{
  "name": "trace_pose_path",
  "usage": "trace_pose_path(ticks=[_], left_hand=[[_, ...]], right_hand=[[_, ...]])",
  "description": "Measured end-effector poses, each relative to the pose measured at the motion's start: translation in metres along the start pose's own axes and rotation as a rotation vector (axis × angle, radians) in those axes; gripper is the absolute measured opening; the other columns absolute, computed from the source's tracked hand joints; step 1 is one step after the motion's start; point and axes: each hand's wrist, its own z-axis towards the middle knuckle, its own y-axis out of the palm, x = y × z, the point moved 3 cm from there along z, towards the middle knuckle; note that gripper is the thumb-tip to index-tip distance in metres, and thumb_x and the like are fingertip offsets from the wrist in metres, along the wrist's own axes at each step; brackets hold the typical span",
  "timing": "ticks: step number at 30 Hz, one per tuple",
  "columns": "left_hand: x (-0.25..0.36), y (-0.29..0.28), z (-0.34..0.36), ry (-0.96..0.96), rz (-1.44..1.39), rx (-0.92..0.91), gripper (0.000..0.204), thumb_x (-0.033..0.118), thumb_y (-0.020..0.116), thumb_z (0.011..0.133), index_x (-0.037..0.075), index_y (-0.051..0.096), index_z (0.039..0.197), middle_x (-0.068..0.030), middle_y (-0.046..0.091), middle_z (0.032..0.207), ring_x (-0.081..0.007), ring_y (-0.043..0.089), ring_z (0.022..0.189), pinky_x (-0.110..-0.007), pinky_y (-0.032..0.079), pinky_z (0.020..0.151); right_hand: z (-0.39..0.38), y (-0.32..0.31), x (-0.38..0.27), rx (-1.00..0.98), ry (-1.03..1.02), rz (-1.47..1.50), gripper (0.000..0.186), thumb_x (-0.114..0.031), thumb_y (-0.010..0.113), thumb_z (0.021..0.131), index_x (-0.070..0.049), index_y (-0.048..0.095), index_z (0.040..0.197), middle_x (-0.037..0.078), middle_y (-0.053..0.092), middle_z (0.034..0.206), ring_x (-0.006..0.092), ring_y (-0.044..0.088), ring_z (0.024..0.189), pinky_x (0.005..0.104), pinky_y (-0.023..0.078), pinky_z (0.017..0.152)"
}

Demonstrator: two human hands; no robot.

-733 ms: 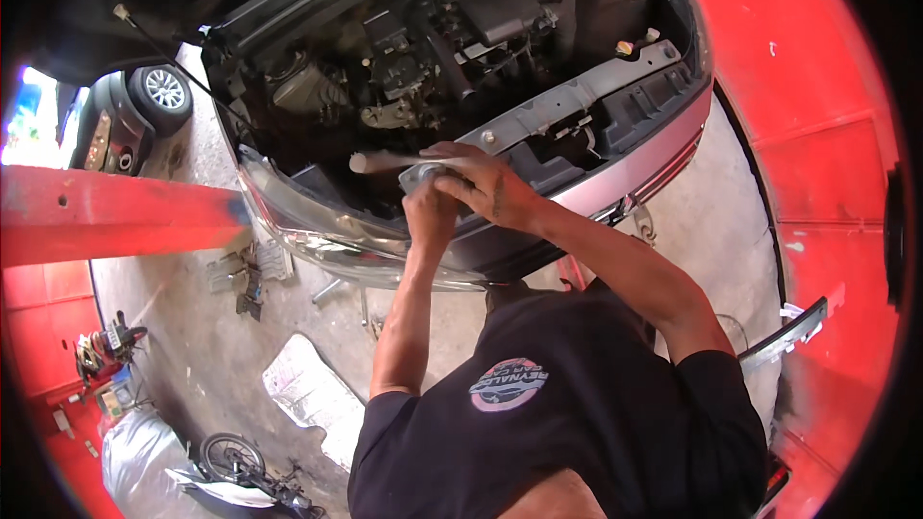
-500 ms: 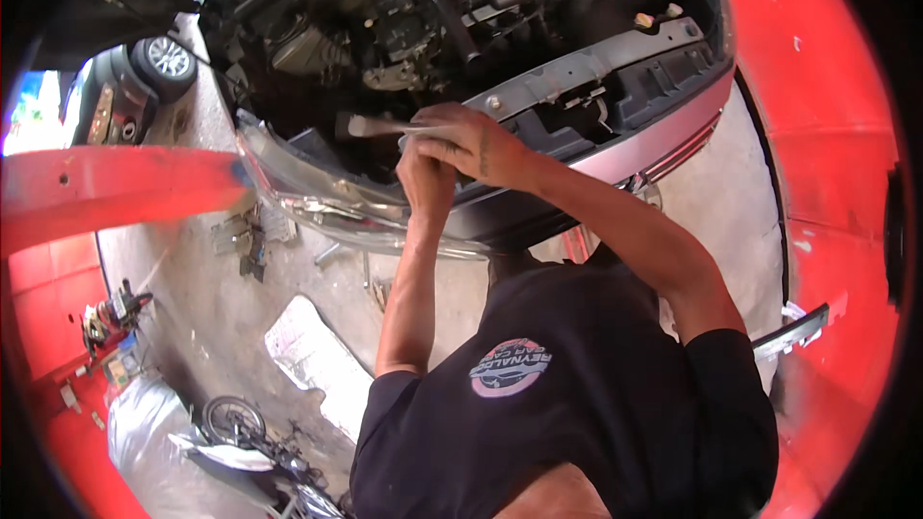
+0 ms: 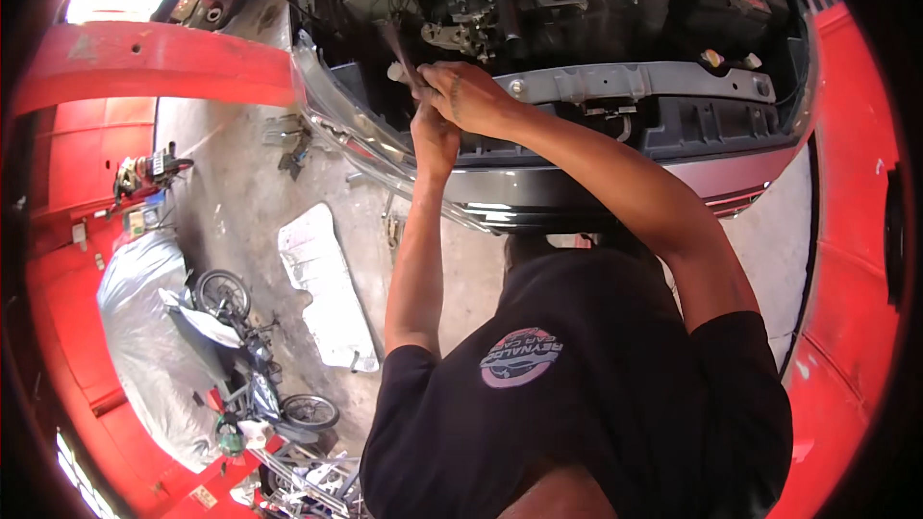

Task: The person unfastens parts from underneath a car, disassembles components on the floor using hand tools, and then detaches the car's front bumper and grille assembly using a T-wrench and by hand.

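Both my hands are together over the front left corner of an open engine bay [image 3: 538, 38]. My left hand [image 3: 436, 142] is closed below, its fingers partly hidden by the right. My right hand [image 3: 469, 99] is closed just above it, the two touching. From between them a slim, dark, rod-like thing [image 3: 402, 46] points up and away over the engine, smeared by motion. A short pale piece [image 3: 396, 72] sticks out beside it; I cannot tell whether they are one thing. Just right of my hands runs the grey front crossmember [image 3: 596, 85] of the car.
The car's front bumper [image 3: 615, 187] lies between me and the engine. A red post [image 3: 192, 62] reaches in from the left. On the floor are a white panel [image 3: 327, 293], loose parts [image 3: 286, 139], a motorcycle [image 3: 255, 351] and a silver cover [image 3: 144, 327]. A red wall [image 3: 856, 231] stands right.
The view has shifted, so the car sits further right and more floor shows at left. The thing in my hands has swung from pointing left to pointing up and away.
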Motion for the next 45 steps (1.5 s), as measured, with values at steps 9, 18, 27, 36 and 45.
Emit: trace_pose_path(ticks=[9, 18, 27, 36, 45], left_hand=[[-0.047, 0.026, -0.031, -0.318, 0.532, -0.210, 0.021, 0.012, 0.071, 0.077, 0.008, 0.072, 0.097, -0.0164, 0.069, 0.096, -0.0360, 0.066, 0.091, -0.044, 0.051, 0.078], [-0.066, 0.018, -0.033, -0.012, 0.436, -0.267, 0.011, 0.009, 0.068, 0.081, 0.006, 0.068, 0.091, -0.0154, 0.067, 0.092, -0.0365, 0.065, 0.088, -0.042, 0.051, 0.076], [-0.055, 0.019, -0.026, -0.613, -0.443, 0.034, 0.011, 0.007, 0.064, 0.087, 0.000, 0.063, 0.095, -0.0083, 0.065, 0.075, -0.0192, 0.067, 0.069, -0.031, 0.054, 0.060], [0.010, 0.144, -0.028, -0.792, -0.815, -0.211, 0.028, 0.014, 0.053, 0.091, -0.002, 0.066, 0.110, -0.0104, 0.065, 0.086, -0.0206, 0.065, 0.066, -0.034, 0.056, 0.060], [0.166, 0.371, -0.023, -0.518, -0.402, -0.810, 0.026, 0.020, 0.058, 0.095, -0.003, 0.068, 0.104, -0.0018, 0.059, 0.072, -0.0084, 0.052, 0.058, -0.025, 0.041, 0.051]], right_hand=[[-0.031, -0.035, 0.014, 0.064, -0.168, 0.163, 0.020, -0.011, 0.054, 0.091, -0.004, 0.056, 0.109, 0.017, 0.065, 0.094, 0.0378, 0.063, 0.089, 0.0449, 0.050, 0.075], [-0.031, -0.095, -0.020, 0.213, 0.101, 0.084, 0.017, -0.016, 0.062, 0.092, -0.004, 0.065, 0.105, 0.014, 0.065, 0.075, 0.0200, 0.064, 0.068, 0.0348, 0.048, 0.063], [-0.206, -0.272, -0.004, 0.813, 0.374, -0.237, 0.014, -0.009, 0.063, 0.094, 0.004, 0.065, 0.101, 0.011, 0.068, 0.078, 0.0129, 0.062, 0.073, 0.0281, 0.050, 0.068], [-0.347, -0.439, 0.082, 1.145, 0.367, -0.493, 0.017, -0.015, 0.064, 0.094, 0.002, 0.063, 0.094, 0.011, 0.066, 0.074, 0.0156, 0.059, 0.064, 0.0309, 0.049, 0.062], [-0.343, -0.458, 0.129, 1.048, 0.475, -0.473, 0.019, -0.017, 0.065, 0.093, 0.001, 0.061, 0.100, 0.018, 0.069, 0.083, 0.0290, 0.067, 0.071, 0.0367, 0.051, 0.065]])
